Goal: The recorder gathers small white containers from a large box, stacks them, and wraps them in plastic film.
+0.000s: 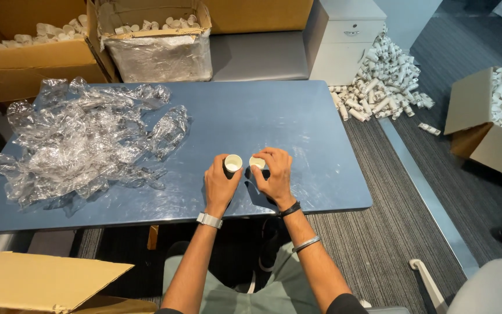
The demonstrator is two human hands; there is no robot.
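My left hand (pixel 219 185) grips a small dark container (pixel 231 164) with a cream-white open top, held upright just above the blue table (pixel 297 122). My right hand (pixel 275 174) pinches a small cream-white cap (pixel 257 162) between its fingertips, right beside the container and at about the same height. The two pieces are close together but apart. A metal watch sits on my left wrist, a dark band and a silver bangle on my right forearm.
A large heap of crumpled clear plastic wrap (pixel 82 142) covers the table's left half. Cardboard boxes (pixel 30 52) of white containers stand behind it. More white containers lie piled on the floor (pixel 382 81) by a cabinet, with another full box (pixel 492 125) at right.
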